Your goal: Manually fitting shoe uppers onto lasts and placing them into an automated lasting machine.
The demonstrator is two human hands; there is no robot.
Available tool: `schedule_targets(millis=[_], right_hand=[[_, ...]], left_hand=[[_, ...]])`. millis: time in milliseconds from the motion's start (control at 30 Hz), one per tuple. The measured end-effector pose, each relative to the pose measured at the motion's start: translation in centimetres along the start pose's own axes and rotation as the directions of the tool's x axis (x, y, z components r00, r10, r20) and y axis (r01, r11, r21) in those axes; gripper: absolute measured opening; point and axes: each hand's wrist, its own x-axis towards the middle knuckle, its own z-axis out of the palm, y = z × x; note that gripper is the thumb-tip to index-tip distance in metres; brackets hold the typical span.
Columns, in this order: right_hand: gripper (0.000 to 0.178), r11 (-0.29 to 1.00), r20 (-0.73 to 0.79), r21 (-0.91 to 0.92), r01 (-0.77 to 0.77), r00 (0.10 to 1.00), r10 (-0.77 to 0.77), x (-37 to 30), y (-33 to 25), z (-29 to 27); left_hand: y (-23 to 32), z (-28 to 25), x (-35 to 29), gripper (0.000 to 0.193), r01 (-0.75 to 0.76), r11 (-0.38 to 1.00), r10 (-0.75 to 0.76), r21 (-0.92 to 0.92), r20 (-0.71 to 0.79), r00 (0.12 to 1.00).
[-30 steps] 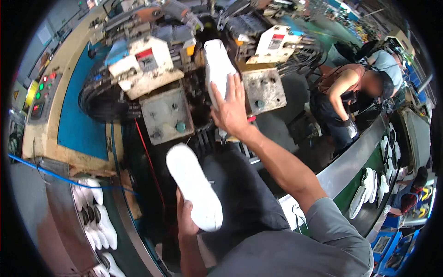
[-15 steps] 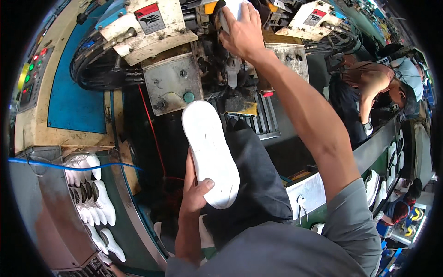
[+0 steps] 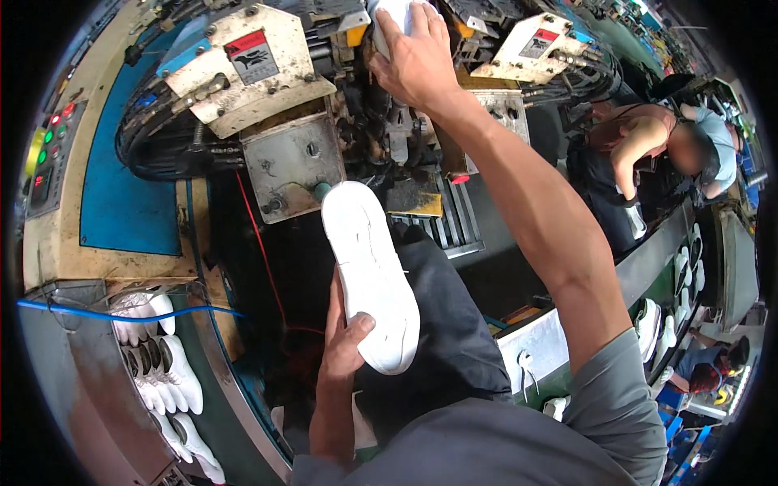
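Observation:
My left hand (image 3: 348, 344) grips a white shoe (image 3: 373, 283) by its lower end, thumb across the bottom and fingers behind. The shoe's pale underside faces up, with its far end close to a green button (image 3: 322, 191) on the machine. Reaching far forward, my right hand (image 3: 417, 65) is laid over another white shoe (image 3: 395, 14) at the machine's centre, its fingers curved over the top. The picture's upper edge cuts off part of that second shoe. Below it sits the dark, greasy mechanism (image 3: 397, 134) of the machine.
White shoes stand in rows on a green belt (image 3: 207, 381) at left, with more on the right-hand belt (image 3: 677, 283). A blue hose (image 3: 162, 311) crosses the left side. A control panel (image 3: 53, 154) is at far left. A co-worker (image 3: 640, 154) bends over at the right.
The view has shifted slightly, so the machine sits a little further left. Both hands keep their holds on the two shoes. The co-worker's head has turned.

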Motion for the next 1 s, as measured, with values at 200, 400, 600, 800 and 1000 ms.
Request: schedule_targets(millis=[200,400,600,800,1000], right_hand=[[0.066,0.951,0.134,0.305,-0.045,0.991,0.004,-8.3,-4.7,-4.2],[0.081,-0.579,0.863,0.302,-0.757,0.475,-0.171,-20.7,-16.3,-10.6],[0.060,0.179,0.820,0.557,-0.811,0.502,-0.273,-27.3,-16.7,-10.2],[0.050,0.046,0.972,0.226,-0.973,0.228,0.050,-34.3,-7.6,-11.9],[0.045,-0.053,0.918,0.170,-0.984,0.139,0.371,-39.2,0.9,-16.9]], left_hand=[[1.5,0.9,-2.7,0.114,-0.041,0.998,0.046,0.043,-0.120,0.992],[1.3,1.0,-6.8,0.119,-0.038,0.911,0.134,0.410,-0.208,0.969],[1.4,-6.1,-16.5,0.119,0.114,0.829,0.241,0.548,-0.533,0.811],[0.8,-21.5,-36.1,0.119,0.542,0.529,0.445,0.653,-0.757,0.478],[3.9,-33.1,-51.4,0.087,0.892,-0.414,0.469,0.181,-0.797,0.380]])
